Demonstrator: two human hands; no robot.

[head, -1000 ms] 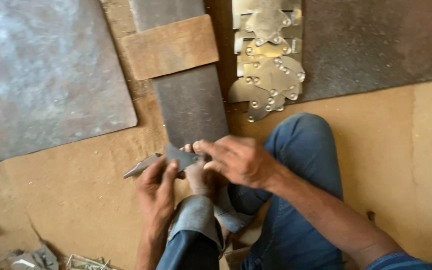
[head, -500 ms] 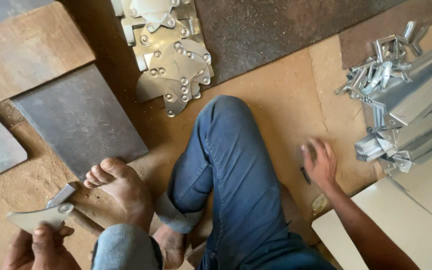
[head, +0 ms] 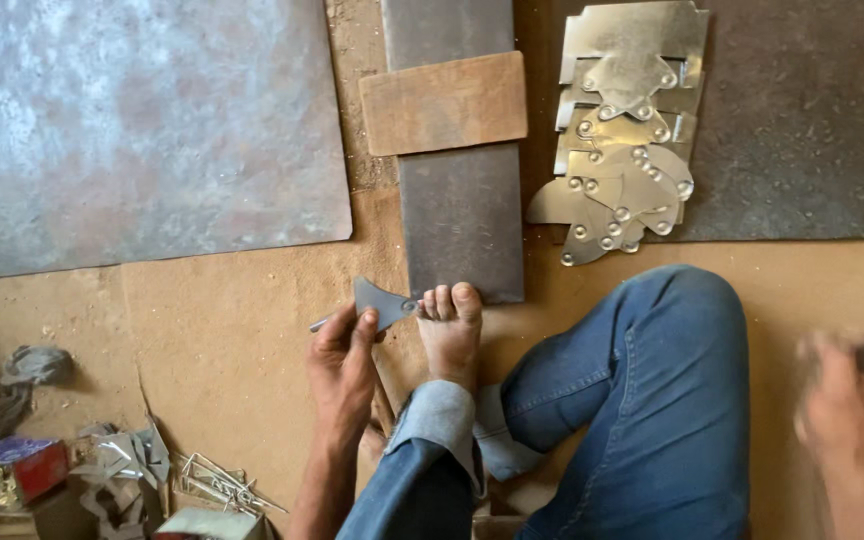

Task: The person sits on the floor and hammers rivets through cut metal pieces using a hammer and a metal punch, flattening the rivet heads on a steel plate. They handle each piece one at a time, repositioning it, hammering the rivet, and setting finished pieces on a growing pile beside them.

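The small grey metal blade [head: 380,300], flared like an axe head, lay low on the floor [head: 222,330] at the near end of the long dark steel bar [head: 462,215], just at its seven o'clock corner. A thin rod or handle ran from the blade toward eight o'clock. The left hand [head: 344,365] had its fingers [head: 365,328] closed on the blade's lower edge, thumb and forefinger pinching it. The bare foot [head: 450,330] sat at three o'clock of the blade, toes touching or nearly touching its rivet end and resting on the bar's edge.

The right hand [head: 847,395] was well apart, at four o'clock near the frame edge, and blurred; whether it was open or held anything could not be told, though a dark shape showed near the fingers.

Judgement: good practice here would be to keep the blade flat and steady against the bar, pinned by the toes, with fingers clear of the rivet end before any strike.

Outward: a wooden block [head: 444,102] lay across the bar at twelve o'clock. A stack of shiny riveted metal plates [head: 620,150] lay at one o'clock. A large grey metal sheet [head: 142,130] lay at ten o'clock. Scrap pieces and nails [head: 217,482] lay at seven o'clock.
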